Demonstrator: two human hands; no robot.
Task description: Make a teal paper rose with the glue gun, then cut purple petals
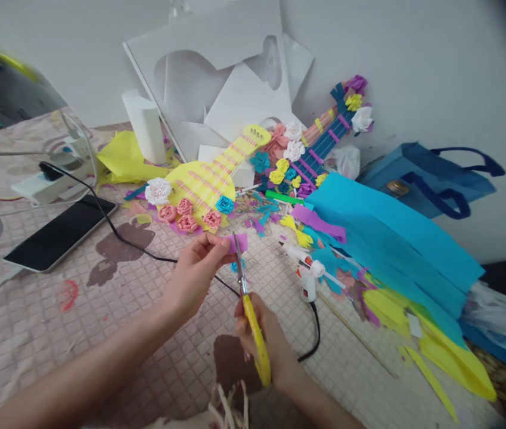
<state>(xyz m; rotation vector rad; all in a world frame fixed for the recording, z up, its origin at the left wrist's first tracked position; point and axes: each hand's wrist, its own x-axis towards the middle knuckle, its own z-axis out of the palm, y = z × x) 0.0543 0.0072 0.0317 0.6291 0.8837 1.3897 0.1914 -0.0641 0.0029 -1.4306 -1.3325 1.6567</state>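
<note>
My left hand [199,265] pinches a small piece of purple paper [241,242] between thumb and fingers. In my right hand [264,333] is a pair of scissors [255,333] with yellow handles, its blades lying across the purple paper. Just beyond my hands rests a yellow paper guitar [203,182] decorated with pink, blue and white paper flowers. To its right leans a blue paper guitar [319,158] trimmed with purple strips and several flowers. A white glue gun [309,277] lies right of the scissors, its black cord running toward me.
A tablet-like black-screened device [62,232] and a white power strip [53,179] with cables sit at left. Blue paper sheets [387,244], yellow paper [453,351] and a thin stick [355,333] lie at right. White cut-out boards [203,36] lean on the wall near a blue bag [422,179].
</note>
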